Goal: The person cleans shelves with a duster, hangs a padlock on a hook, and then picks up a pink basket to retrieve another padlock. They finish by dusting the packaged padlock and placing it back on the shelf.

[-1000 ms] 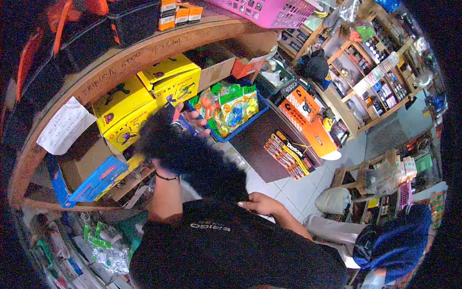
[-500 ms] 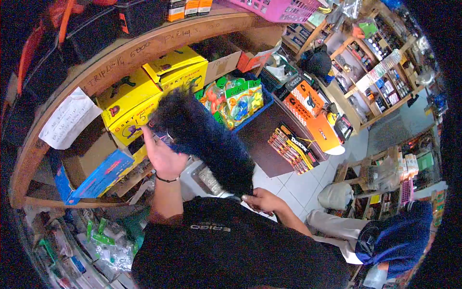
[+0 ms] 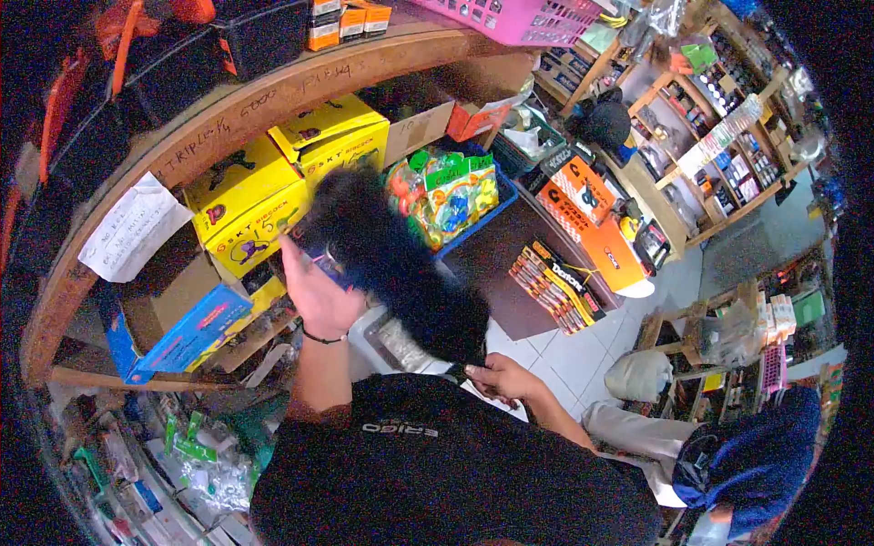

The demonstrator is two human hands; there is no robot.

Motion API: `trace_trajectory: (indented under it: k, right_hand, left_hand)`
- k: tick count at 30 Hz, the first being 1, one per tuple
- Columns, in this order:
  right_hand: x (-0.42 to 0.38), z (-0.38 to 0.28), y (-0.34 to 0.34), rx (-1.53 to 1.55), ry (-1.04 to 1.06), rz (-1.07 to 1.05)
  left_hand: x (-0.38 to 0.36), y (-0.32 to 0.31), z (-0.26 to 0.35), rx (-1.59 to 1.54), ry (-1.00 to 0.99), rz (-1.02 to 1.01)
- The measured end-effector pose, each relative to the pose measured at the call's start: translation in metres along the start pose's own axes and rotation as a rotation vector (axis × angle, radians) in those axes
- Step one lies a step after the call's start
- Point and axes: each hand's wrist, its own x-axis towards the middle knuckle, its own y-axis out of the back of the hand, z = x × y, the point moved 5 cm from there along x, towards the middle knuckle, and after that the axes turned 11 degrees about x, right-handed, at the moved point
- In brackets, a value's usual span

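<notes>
A dark, fluffy feather duster (image 3: 401, 250) slants across the middle, smeared by motion, its upper end in front of the yellow bibcock boxes (image 3: 250, 214). My right hand (image 3: 505, 378) is closed around its thin handle end, close to my black shirt. My left hand (image 3: 319, 296) is held up with the fingers stretched out, right beside the duster's feathers and just below the boxes. A black band circles that wrist. Between the left hand and the shirt, a grey-white object (image 3: 391, 341) partly shows, with the duster covering some of it.
An opened blue carton (image 3: 196, 332) and a handwritten paper (image 3: 135, 227) are on the wooden shelf at left. Past the duster stand a blue basket of colourful packets (image 3: 510, 196) and a counter with battery packs (image 3: 557, 287). Another person (image 3: 751, 455) is at lower right.
The duster's feathered end has swung a little to the right and down. My left hand has shifted slightly right, with its fingers still stretched. My right hand keeps its grip.
</notes>
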Motion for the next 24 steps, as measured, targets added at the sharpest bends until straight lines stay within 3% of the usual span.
trace_trajectory:
  k: [1, 3, 5, 7, 8, 9, 11, 12, 13, 15, 16, 17, 19, 20, 21, 23, 24]
  right_hand:
    - [0.002, 0.006, 0.002, 0.005, -0.004, -0.004]
    - [0.009, 0.018, 0.003, -0.297, 0.069, -0.063]
    - [0.01, 0.022, 0.005, -0.295, 0.159, -0.09]
    - [0.003, 0.011, 0.008, -0.067, 0.035, -0.005]
    - [0.002, 0.017, 0.012, -0.091, -0.085, 0.05]
    - [0.003, 0.019, 0.011, -0.089, -0.081, 0.05]
    - [0.01, 0.027, 0.005, -0.491, 0.0, -0.023]
    - [0.012, 0.021, -0.004, -0.436, 0.233, -0.11]
    - [0.012, 0.022, -0.006, -0.434, 0.239, -0.11]
    - [0.006, 0.019, -0.003, -0.111, 0.153, 0.033]
    - [0.005, 0.023, 0.002, -0.153, 0.018, 0.086]
    - [0.005, 0.025, 0.001, -0.154, 0.016, 0.085]
    - [0.008, 0.024, -0.005, -0.315, 0.212, -0.009]
    - [0.008, 0.02, -0.005, -0.412, 0.346, -0.079]
    - [0.007, 0.017, -0.002, -0.415, 0.351, -0.077]
    - [0.004, 0.015, 0.006, -0.273, 0.218, 0.02]
    - [0.003, 0.02, 0.009, -0.138, 0.074, 0.066]
  left_hand:
    - [-0.002, -0.002, -0.004, 0.02, 0.031, -0.026]
    - [0.0, -0.004, -0.012, 0.136, 0.044, -0.438]
    - [0.014, 0.025, -0.015, 0.109, 0.152, -0.343]
    - [-0.002, -0.003, -0.014, 0.167, 0.073, -0.39]
    - [0.0, 0.003, -0.009, 0.095, 0.02, 0.006]
    - [-0.002, -0.002, -0.012, 0.037, 0.046, 0.021]
    - [0.003, 0.006, -0.024, 0.138, 0.097, -0.383]
    - [0.009, 0.022, -0.023, 0.142, 0.244, -0.143]
    - [0.003, 0.011, -0.022, 0.101, 0.19, -0.393]
    - [-0.005, 0.0, -0.02, 0.135, 0.128, -0.441]
    - [-0.006, -0.005, -0.012, -0.185, 0.091, -0.09]
    - [-0.007, -0.006, -0.015, -0.011, 0.059, -0.039]
    - [-0.006, -0.002, -0.02, 0.205, 0.051, -0.441]
    - [0.006, 0.026, -0.02, 0.373, 0.166, -0.079]
    - [0.0, 0.0, -0.019, 0.099, 0.133, -0.404]
    - [0.007, 0.01, -0.021, 0.065, 0.19, -0.404]
    - [-0.011, -0.031, -0.013, -0.047, 0.07, -0.437]
